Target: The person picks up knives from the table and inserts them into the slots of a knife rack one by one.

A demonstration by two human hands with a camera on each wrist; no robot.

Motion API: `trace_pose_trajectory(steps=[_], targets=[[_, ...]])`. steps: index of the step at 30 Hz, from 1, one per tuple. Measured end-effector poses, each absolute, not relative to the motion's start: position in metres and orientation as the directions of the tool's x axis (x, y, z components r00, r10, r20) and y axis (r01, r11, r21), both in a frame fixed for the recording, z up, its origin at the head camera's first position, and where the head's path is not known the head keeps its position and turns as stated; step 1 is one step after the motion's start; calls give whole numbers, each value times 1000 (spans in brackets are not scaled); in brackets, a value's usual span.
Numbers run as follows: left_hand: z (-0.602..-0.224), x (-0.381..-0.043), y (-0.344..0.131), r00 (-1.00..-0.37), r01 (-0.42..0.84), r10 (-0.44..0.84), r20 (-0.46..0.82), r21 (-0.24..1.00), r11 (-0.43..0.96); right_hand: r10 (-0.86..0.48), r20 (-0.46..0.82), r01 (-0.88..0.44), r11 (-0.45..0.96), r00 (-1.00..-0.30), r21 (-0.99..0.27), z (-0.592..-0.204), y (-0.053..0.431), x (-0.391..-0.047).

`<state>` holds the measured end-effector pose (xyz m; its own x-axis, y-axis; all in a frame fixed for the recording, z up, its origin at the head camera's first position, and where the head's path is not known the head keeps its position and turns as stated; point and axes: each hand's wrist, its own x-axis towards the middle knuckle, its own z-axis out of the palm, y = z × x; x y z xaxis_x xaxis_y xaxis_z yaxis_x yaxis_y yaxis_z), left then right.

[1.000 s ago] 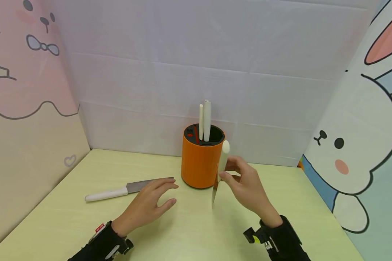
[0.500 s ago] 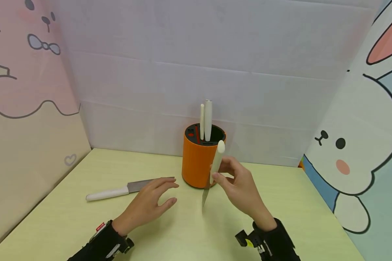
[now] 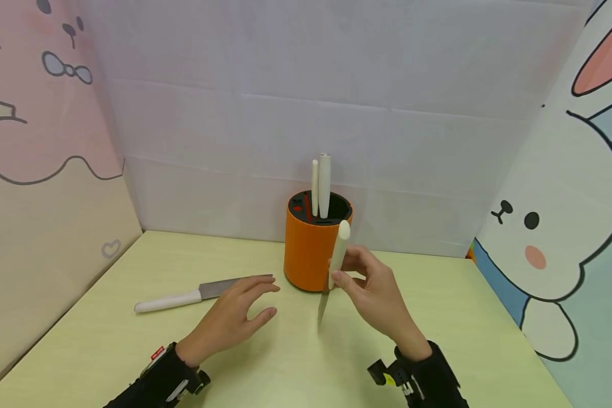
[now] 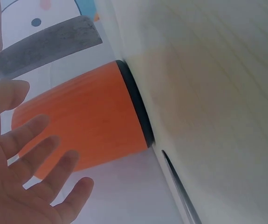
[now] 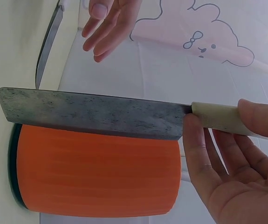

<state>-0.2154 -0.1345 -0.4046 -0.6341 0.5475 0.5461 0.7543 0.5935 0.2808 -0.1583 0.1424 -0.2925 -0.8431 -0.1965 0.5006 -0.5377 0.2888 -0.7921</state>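
My right hand (image 3: pixel 374 290) pinches the pale handle of a kitchen knife (image 3: pixel 339 246) between thumb and fingers. Its broad, blunt-ended blade (image 5: pixel 96 114) points down, in front of the orange round knife block (image 3: pixel 306 255). In the right wrist view the blade crosses in front of the block's side. My left hand (image 3: pixel 229 320) hovers with relaxed, spread fingers and holds nothing. Beyond it lies a second knife (image 3: pixel 168 302), white-handled, flat on the table; the left hand overlaps part of its blade in the head view.
Two white handles (image 3: pixel 324 187) stand up from the block's black slotted top (image 3: pixel 336 222). A pale wall (image 3: pixel 209 198) rises close behind the block. Cartoon-printed panels (image 3: pixel 551 226) border the pale yellow table (image 3: pixel 265 374) on both sides.
My right hand has shifted slightly left with the knife, and the blade's lower end has swung left in front of the block. The left hand and the lying knife stay put.
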Motion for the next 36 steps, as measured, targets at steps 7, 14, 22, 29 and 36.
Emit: trace_pose_trajectory(steps=[7,14,22,29,36], targets=[[-401,-214,-133,-632,757,525,569,311,574,-200,496,-535,298,-845,-791,-292,142,-158],[-401,-213,-130,-636,767,512,577,399,503,-203,509,-548,287,-836,-786,-292,142,-159],[-373,-219,-121,-672,740,492,553,506,442,-204,502,-542,290,-840,-789,-293,143,-158],[-337,-229,-96,-620,782,495,609,534,322,-221,508,-553,278,-833,-786,-294,143,-159],[-312,-235,-75,-613,784,471,634,563,262,-231,507,-555,263,-830,-789,-294,141,-159]])
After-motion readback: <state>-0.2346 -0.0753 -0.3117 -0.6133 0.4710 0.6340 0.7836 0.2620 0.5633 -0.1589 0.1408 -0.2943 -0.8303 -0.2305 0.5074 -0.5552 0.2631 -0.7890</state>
